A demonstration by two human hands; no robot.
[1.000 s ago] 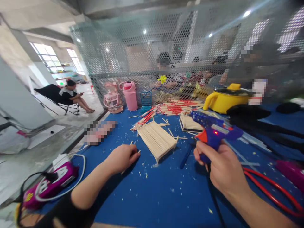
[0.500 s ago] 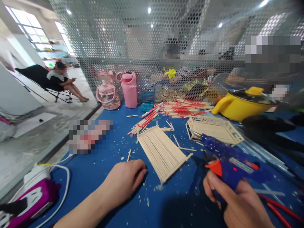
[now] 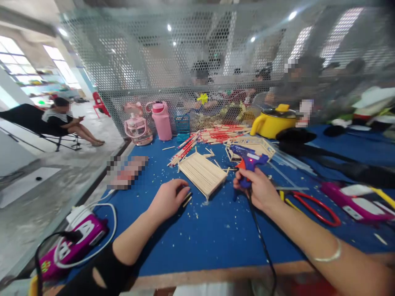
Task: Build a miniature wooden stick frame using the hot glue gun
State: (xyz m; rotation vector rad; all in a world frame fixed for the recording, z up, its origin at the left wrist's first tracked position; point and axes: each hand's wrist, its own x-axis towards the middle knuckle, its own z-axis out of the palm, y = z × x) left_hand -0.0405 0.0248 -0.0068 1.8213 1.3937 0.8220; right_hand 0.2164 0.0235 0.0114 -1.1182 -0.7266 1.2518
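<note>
My left hand (image 3: 169, 198) is low over the blue table, fingers loosely bent and a gap between thumb and forefinger. Two short wooden sticks (image 3: 187, 200) lie at its fingertips. My right hand (image 3: 262, 187) is wrapped around the handle of a blue glue gun (image 3: 247, 158) with an orange trigger and a lit red light. The gun's nozzle points left. Between my hands, beyond the fingertips, lies a flat panel of wooden sticks (image 3: 202, 172) with short posts at its corners. Behind the gun sits a stick-built tray with an openwork rim (image 3: 261, 149), partly hidden.
Red-wrapped stick bundles (image 3: 222, 133), pink bottles (image 3: 162, 123) and a yellow pot (image 3: 274, 123) stand toward the mesh screen (image 3: 138, 74). Red-handled pliers (image 3: 321, 209) and clear glue sticks (image 3: 293, 158) lie right. Purple power strips (image 3: 77, 242) flank the table; the gun's cord (image 3: 262, 242) hangs over the front edge.
The view has pulled back and swung right, showing the table's front edge. The glue gun has come closer to the stick panel. Short sticks now show by my left fingertips.
</note>
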